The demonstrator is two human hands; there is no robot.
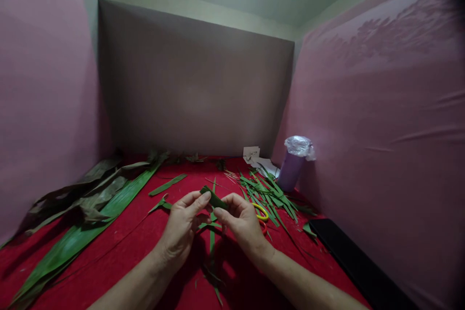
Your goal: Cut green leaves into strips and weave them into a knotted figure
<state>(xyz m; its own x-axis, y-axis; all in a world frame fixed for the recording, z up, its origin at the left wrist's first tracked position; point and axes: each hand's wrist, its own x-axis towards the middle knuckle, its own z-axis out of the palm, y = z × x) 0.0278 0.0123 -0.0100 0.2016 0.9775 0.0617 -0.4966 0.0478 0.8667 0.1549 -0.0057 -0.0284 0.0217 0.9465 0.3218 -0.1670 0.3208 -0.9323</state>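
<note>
Between my two hands, above the red cloth, is a folded piece of green leaf (215, 198). My left hand (185, 218) pinches its left end between thumb and fingers. At the other end, my right hand (240, 220) has thumb and fingers closed on the same piece. Below them a narrow green leaf strip (212, 242) lies on the cloth, partly hidden by the hands. Just right of my right hand are scissors with a yellow and a red handle loop (261, 211); their blades are hidden.
Long leaves, green and dried (105, 208), lie along the left. Cut leaf strips (269, 191) are heaped at right, near thin sticks (231, 176) and white papers (251, 152). A purple container (290, 169) with crumpled clear plastic stands by the pink right wall, behind a long black object (348, 252).
</note>
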